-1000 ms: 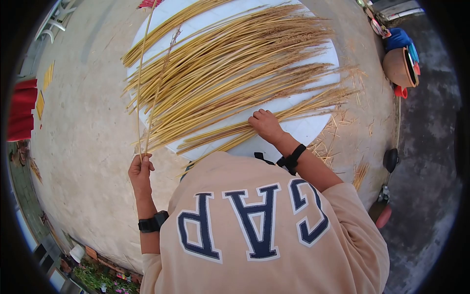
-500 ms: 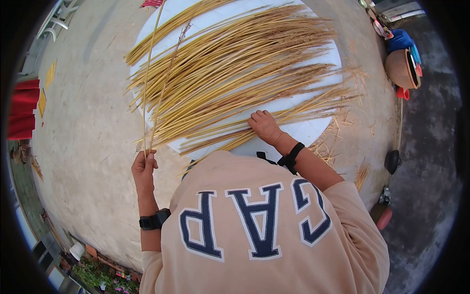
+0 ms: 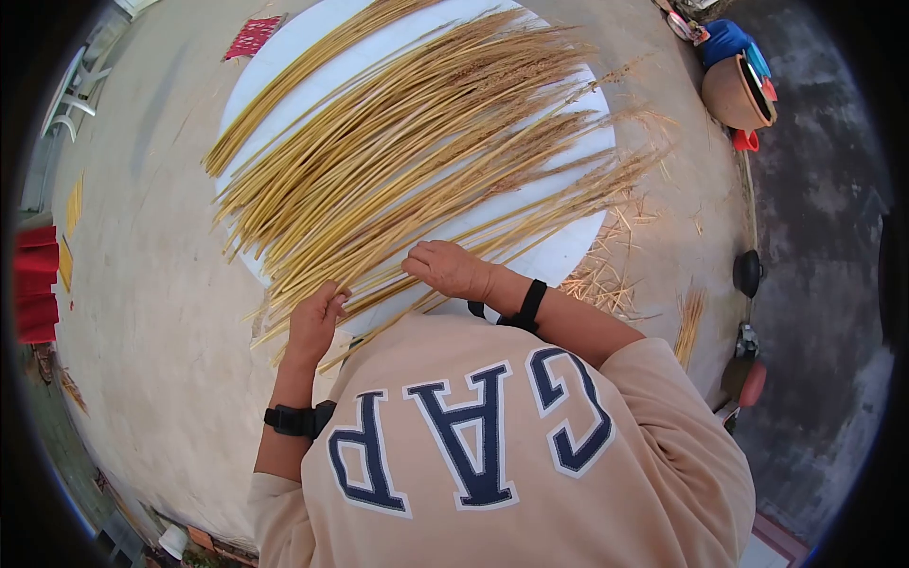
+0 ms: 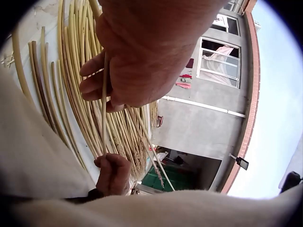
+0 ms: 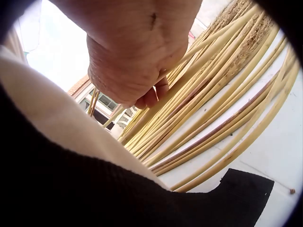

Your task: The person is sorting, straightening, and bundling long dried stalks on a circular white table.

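Observation:
Long yellow stalks (image 3: 360, 142) with brown feathery heads lie in rows across a round white table (image 3: 559, 248). At the near edge of the stalks, my left hand (image 3: 314, 322) is low on the left, its fingers curled. In the left wrist view a thin stalk (image 4: 104, 109) runs from my left hand (image 4: 147, 56) down to my right hand (image 4: 113, 176), which pinches it. Two more stalks (image 4: 150, 146) stick out past the left fingers. The right wrist view has my right hand (image 5: 137, 52) gripping a stalk (image 5: 220, 41), its fingertips partly hidden.
Stalk scraps (image 3: 606, 275) litter the ground right of the table. A clay pot (image 3: 734, 95) and a blue item (image 3: 727, 43) stand at the upper right. Red cloth (image 3: 36, 284) is at the far left, with a patterned red cloth (image 3: 253, 38) beyond the table.
My right hand has moved left, off the near stalks, towards my left hand. The left hand has shifted slightly right, and its two stalks no longer stand out upright. The head view has shifted.

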### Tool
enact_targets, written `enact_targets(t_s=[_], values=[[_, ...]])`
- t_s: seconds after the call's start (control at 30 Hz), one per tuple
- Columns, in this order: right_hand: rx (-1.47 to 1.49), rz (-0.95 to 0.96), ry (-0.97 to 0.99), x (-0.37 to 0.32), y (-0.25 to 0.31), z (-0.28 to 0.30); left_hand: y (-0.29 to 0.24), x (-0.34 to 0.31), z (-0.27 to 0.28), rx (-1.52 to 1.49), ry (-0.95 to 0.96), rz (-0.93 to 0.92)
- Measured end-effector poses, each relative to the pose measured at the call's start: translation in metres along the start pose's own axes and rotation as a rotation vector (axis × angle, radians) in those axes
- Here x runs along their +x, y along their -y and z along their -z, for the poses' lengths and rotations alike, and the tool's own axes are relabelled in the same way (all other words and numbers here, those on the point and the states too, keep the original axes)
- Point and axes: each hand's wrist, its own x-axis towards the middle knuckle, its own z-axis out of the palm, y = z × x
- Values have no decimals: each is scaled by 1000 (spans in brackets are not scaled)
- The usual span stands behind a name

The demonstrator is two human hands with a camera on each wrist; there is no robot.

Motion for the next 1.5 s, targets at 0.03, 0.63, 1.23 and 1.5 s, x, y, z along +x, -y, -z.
enact_targets(t_s=[0.03, 0.63, 1.23, 1.5], values=[[15, -6, -25, -1, -1, -2, -7, 2, -2, 121, -8, -22], [-270, -418, -216, -84, -101, -5, 15, -96, 162, 95, -266, 327], [-30, -615, -467, -62, -80, 13, 54, -223, 248, -378, -584, 157], [-75, -297, -90, -40, -44, -36, 51, -139, 166, -661, -654, -4]])
